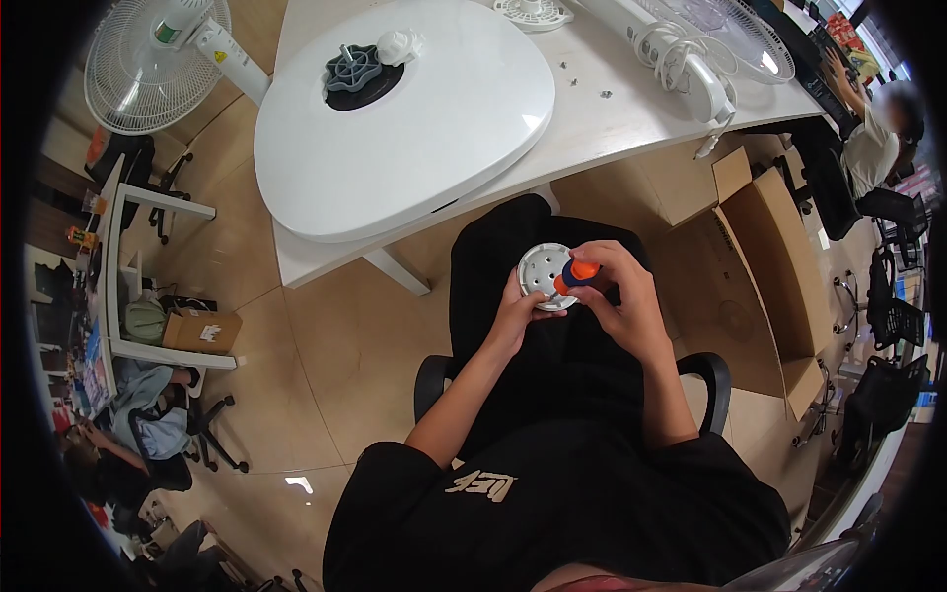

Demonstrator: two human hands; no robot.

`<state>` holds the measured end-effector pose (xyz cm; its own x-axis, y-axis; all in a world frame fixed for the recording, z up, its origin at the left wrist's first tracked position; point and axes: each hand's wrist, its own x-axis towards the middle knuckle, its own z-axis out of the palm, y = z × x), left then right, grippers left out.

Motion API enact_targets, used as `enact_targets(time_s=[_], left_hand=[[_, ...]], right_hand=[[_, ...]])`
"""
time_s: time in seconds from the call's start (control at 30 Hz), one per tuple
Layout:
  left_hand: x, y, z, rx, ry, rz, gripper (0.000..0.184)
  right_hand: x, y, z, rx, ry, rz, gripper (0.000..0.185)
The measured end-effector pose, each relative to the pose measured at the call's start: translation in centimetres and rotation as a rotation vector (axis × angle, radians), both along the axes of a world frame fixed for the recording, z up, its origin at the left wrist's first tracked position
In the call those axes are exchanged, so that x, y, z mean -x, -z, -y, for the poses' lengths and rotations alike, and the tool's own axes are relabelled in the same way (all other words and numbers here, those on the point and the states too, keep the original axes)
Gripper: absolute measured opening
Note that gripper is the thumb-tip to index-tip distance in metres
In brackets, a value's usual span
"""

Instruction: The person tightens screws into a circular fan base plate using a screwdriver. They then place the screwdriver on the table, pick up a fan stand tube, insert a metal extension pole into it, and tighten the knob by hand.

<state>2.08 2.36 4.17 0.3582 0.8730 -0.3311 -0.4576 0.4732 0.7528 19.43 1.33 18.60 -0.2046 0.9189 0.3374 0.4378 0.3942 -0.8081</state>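
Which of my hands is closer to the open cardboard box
Right. Your right hand, on the orange tool handle, is left of the cardboard box; your left hand, holding the white round part, farther left.

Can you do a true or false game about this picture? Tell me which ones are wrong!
1. The left hand holds a round white part. True.
2. The right hand holds nothing. False: it holds an orange and dark blue tool.
3. A grey star-shaped piece sits on the big white base. True.
4. The open cardboard box stands on the white table. False: it is on the floor, to the person's right.
5. The person's shirt is red. False: it is black.
6. A bundled white cable is up on the table. True.
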Motion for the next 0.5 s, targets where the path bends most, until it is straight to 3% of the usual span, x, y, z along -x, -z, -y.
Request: enact_targets(time_s=[0.3, 0.5], left_hand=[[-0.1, 0.1, 0.1, -0.011, -0.005, -0.005, 0.062], [-0.1, 0.5, 0.1, -0.024, -0.006, 0.002, 0.063]], right_hand=[[0.2, 0.0, -0.1, -0.083, 0.008, -0.018, 0.041], [0.1, -0.4, 0.2, 0.017, -0.101, -0.081, 0.044]])
